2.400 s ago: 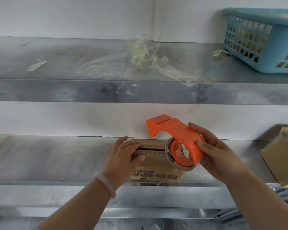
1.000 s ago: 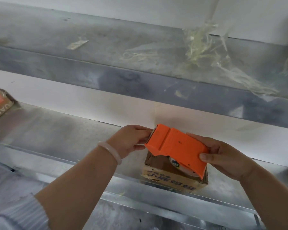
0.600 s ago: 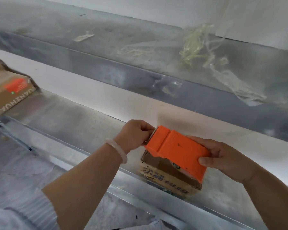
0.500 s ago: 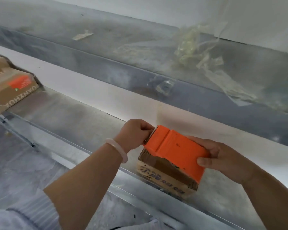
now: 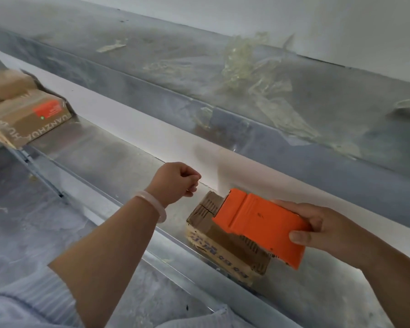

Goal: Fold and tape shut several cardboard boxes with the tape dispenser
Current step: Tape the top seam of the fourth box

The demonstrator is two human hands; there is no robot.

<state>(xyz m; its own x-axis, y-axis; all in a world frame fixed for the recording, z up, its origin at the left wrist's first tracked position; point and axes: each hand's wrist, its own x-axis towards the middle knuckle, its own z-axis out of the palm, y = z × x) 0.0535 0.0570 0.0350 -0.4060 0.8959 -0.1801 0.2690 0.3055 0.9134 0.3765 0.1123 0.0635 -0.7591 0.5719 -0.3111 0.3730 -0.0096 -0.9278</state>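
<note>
A small brown cardboard box (image 5: 223,247) with printed lettering lies on the lower metal shelf (image 5: 109,166), close to its front edge. My right hand (image 5: 327,230) grips the orange tape dispenser (image 5: 260,223) by its rear end and holds it flat over the box top, its front edge near the box's far end. To the left of the box, my left hand (image 5: 178,183) hovers above the shelf with its fingers curled into a fist. No tape strip shows between that hand and the dispenser.
Larger cardboard boxes (image 5: 33,114), one with a red label, sit at the far left of the lower shelf. Crumpled scraps of clear tape (image 5: 253,67) lie on the upper metal shelf (image 5: 152,95). A white wall stands behind both shelves.
My left hand has left the dispenser's front edge and moved left and up, away from the box. The dispenser has slid a little towards me along the box top.
</note>
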